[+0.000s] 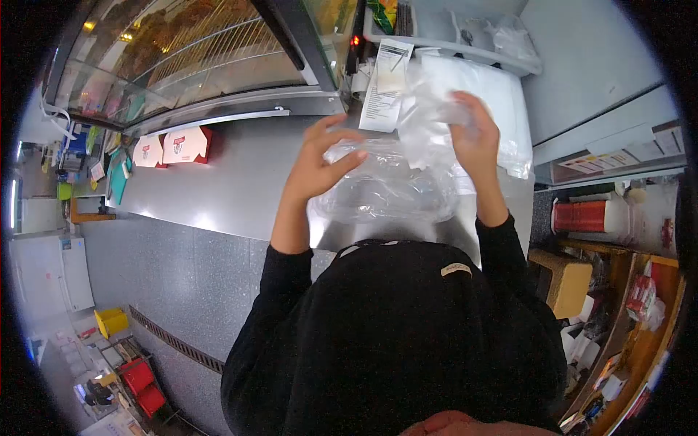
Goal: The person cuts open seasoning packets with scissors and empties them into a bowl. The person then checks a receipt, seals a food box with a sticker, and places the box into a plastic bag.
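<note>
My right hand (476, 134) grips a crumpled, translucent white plastic bag (425, 123), blurred by motion, between thumb and fingers. To its left, my left hand (326, 158) is raised with its fingers apart and nothing between them. Beneath and between both hands, a clear plastic-wrapped bundle (389, 192) lies on the steel counter (240, 174); its contents are hard to make out. A printed receipt (383, 98) lies just beyond the bag. Behind my right hand is a stack of white plastic bags (502, 98).
A glass display case (211, 58) stands along the counter's back left, with red and white boxes (185, 145) before it. At the back right is a plastic bin (472, 47). Wooden shelves (625, 320) hold packages at the right. A yellow bucket (111, 322) stands lower left.
</note>
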A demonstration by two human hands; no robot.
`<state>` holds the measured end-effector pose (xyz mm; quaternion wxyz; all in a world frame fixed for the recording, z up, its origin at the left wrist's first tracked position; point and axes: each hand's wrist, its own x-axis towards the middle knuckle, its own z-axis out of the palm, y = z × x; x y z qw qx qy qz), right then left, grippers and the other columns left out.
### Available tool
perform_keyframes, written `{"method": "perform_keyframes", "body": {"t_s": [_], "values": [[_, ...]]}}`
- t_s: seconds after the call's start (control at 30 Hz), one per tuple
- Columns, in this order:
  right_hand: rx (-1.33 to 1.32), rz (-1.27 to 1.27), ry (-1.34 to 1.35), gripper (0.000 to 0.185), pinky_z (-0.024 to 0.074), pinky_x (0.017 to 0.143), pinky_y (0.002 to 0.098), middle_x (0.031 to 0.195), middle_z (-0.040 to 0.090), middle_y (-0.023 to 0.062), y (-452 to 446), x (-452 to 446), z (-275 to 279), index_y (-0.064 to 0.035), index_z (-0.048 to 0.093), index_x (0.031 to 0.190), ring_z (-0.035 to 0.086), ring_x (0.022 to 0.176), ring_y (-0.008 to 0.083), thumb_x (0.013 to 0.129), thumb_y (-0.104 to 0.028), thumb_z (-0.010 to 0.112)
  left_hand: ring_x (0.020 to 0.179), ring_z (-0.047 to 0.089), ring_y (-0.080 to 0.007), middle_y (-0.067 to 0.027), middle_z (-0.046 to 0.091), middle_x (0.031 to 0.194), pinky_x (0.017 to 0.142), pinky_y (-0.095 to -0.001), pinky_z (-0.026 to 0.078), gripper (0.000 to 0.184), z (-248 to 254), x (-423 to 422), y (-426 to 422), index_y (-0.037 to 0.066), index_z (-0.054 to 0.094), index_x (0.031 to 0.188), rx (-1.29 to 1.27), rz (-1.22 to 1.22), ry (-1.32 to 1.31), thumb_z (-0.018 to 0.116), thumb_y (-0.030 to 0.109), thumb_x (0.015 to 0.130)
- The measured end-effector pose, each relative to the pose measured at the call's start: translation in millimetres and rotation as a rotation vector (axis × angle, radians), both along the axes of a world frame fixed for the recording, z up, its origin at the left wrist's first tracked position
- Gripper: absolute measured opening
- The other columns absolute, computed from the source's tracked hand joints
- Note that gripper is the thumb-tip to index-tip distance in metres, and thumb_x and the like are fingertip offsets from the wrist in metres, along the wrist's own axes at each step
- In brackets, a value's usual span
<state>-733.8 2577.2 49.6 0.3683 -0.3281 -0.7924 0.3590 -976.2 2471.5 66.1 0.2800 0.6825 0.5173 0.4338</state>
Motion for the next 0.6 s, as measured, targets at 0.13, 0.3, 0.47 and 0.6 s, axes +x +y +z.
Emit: {"method": "perform_keyframes", "body": {"t_s": [0.13,0.3,0.47,0.6], "values": [[0.318,0.161,0.297,0.027,0.0367,0.089,0.0397,0.104,0.051,0.0082,-53.8,-23.6,-64.4,-0.0056,0.048,0.107,0.048,0.103,0.0235,0.081,-0.011,0.048,0.108,0.042,-0.0377,-0.0218,0.049,0.111,0.093,-0.0383,0.033,0.035,-62.5,-24.4,-38.7,0.016,0.061,0.098,-0.31,0.124,0.581,0.062,0.036,0.07],[0.461,0.584,-0.5,0.027,0.0333,0.091,0.0439,0.105,0.05,0.0093,-68.1,-36.5,-138.6,-0.0142,0.056,0.096,0.047,0.104,0.0253,0.073,-0.004,0.047,0.097,0.05,-0.0412,-0.0285,0.046,0.105,0.085,-0.0423,0.041,0.052,-133.2,-9.5,-37.0,0.012,0.052,0.111,-0.656,0.432,0.553,0.067,0.027,0.063],[0.266,0.274,-0.689,0.031,0.0357,0.087,0.0454,0.109,0.049,0.0098,-43.9,-34.9,-143.7,-0.0094,0.054,0.099,0.046,0.104,0.0275,0.07,-0.001,0.049,0.09,0.05,-0.0449,-0.0319,0.043,0.105,0.076,-0.0447,0.045,0.068,-123.2,-17.5,-28.8,0.0,0.03,0.125,-0.39,0.587,0.428,0.058,0.01,0.064],[0.037,0.135,-0.736,0.038,0.0368,0.09,0.0402,0.111,0.048,0.016,-31.8,-26.9,-117.0,-0.0012,0.05,0.103,0.044,0.107,0.031,0.065,-0.006,0.055,0.091,0.05,-0.0435,-0.0321,0.043,0.105,0.075,-0.044,0.045,0.067,-91.3,-40.4,-32.9,0.002,0.029,0.126,-0.573,0.473,0.594,0.053,0.005,0.063]]}}
